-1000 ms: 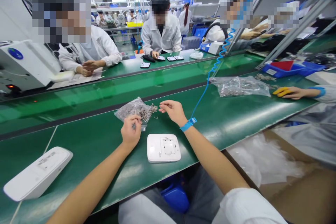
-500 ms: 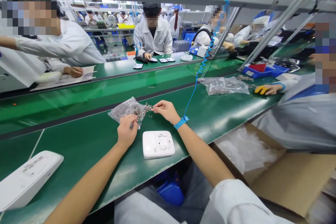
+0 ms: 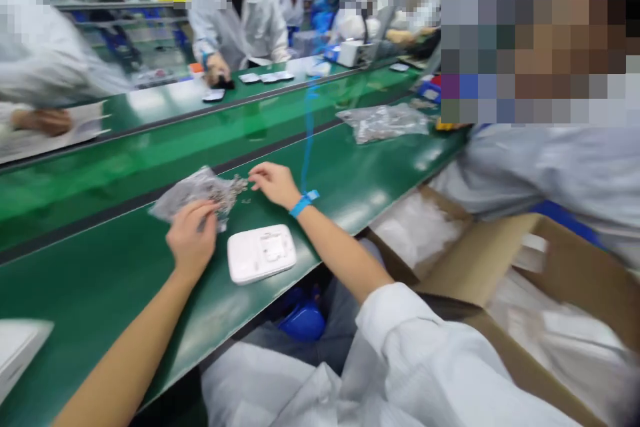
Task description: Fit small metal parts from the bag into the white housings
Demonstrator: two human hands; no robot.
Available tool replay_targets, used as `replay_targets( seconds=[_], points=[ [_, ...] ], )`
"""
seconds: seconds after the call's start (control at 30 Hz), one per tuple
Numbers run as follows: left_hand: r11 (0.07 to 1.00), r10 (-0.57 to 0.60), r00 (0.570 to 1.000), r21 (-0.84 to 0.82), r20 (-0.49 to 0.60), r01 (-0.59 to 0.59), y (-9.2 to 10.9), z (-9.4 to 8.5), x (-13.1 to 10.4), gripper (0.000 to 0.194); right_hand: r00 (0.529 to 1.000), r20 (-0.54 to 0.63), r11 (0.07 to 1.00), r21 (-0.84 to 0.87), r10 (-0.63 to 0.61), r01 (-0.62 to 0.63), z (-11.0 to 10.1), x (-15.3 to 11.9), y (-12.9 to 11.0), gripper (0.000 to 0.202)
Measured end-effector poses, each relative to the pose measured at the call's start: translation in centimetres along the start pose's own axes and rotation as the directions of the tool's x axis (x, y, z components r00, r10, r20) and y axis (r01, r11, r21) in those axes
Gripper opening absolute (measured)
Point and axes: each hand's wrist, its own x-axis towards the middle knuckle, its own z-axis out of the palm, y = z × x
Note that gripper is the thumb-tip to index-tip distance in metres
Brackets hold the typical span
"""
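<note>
In the head view, a glossy green counter (image 3: pixel 115 260) slants across the picture, a pale sheen on its surface. Behind it run a dark edging and a brighter green strip (image 3: pixel 280 110), and beyond that a far work surface (image 3: pixel 155 101) carries small flat pieces (image 3: pixel 265 77). People in white coats sit or stand across the way, and more stand in the blurred background. At the right, a co-worker in a grey coat (image 3: pixel 540 160) sits near an open cardboard box (image 3: pixel 465 267) with clear plastic inside; a blue stool (image 3: pixel 303 321) shows below the counter edge.

The clear plastic bag (image 3: pixel 175 195) lies on the counter towards its far side, crumpled, with small silvery metal parts (image 3: pixel 237 188) spilling from its right end. The left hand (image 3: pixel 193 237) is at the bag's near side, fingers curled; whether its grip has hold of anything cannot be told. The right hand (image 3: pixel 273 183), in a blue wrist strap (image 3: pixel 304 203), hovers just beside the spill, its grip nearly closed, contents unclear. Nearer lies a white rounded device (image 3: pixel 263 253) with a square recess on its top.
</note>
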Motion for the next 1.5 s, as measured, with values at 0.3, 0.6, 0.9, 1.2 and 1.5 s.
replay_targets(
  seconds=[0.3, 0.6, 0.9, 1.2, 1.5],
  points=[
    [0.995, -0.082, 0.997, 0.057, -0.012, 0.083, -1.4, 0.7, -0.8, 0.041, 0.979, -0.069, 0.886, -0.442, -0.19, 0.141, -1.2, 1.4, 0.2, 0.005],
    [0.977, 0.121, 0.992, 0.172, 0.028, -0.124, -0.3, 1.5, 1.7, 0.007, 0.98, 0.016, 0.881, -0.435, -0.199, 0.187, -0.5, 0.9, -0.1, 0.007],
    [0.987, 0.0, 0.902, 0.144, 0.431, -0.069, 0.2, 3.6, 3.8, 0.01, 0.98, 0.038, 0.913, -0.357, -0.197, 0.197, 0.2, 0.8, 1.5, 0.01],
    [1.0, -0.009, 0.945, -0.009, 0.327, 0.013, 0.2, 2.7, 4.3, 0.013, 0.984, 0.064, 0.891, -0.419, -0.165, 0.176, -0.2, 0.8, 1.6, 0.011],
    [0.992, -0.047, 0.976, -0.103, 0.21, 0.07, 0.4, 0.9, 3.4, 0.012, 0.981, 0.026, 0.895, -0.406, -0.193, 0.187, -0.4, 0.9, 0.7, 0.013]
  ],
)
